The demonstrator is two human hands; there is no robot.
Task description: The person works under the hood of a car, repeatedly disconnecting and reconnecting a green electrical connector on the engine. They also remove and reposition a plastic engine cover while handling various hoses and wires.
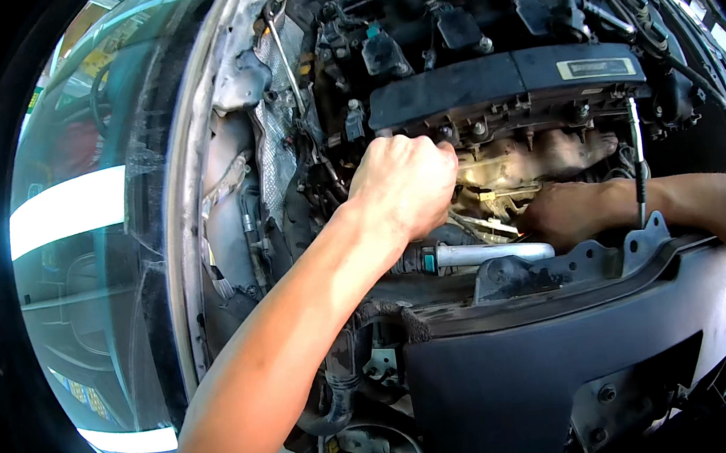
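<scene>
Over the near edge of the engine, my left hand (407, 184) is curled into a fist beside the long black engine cover (464, 90). Its fingertips are turned away, so whatever they grip is hidden. My right hand (569, 210) reaches in from the right, low in the gap below the metal manifold (543, 157). Shadow and nearby parts hide its fingers. Between the hands lie lit yellowish metal parts (490, 201). A silver tube (496, 252) with a teal band lies just in front of them.
A thin upright rod (638, 155) with a pale top stands by my right wrist. The dark front panel (505, 371) and a grey bracket (646, 239) border the near side. Coils (459, 29) and wiring fill the far side. At left is the windshield (83, 285).
</scene>
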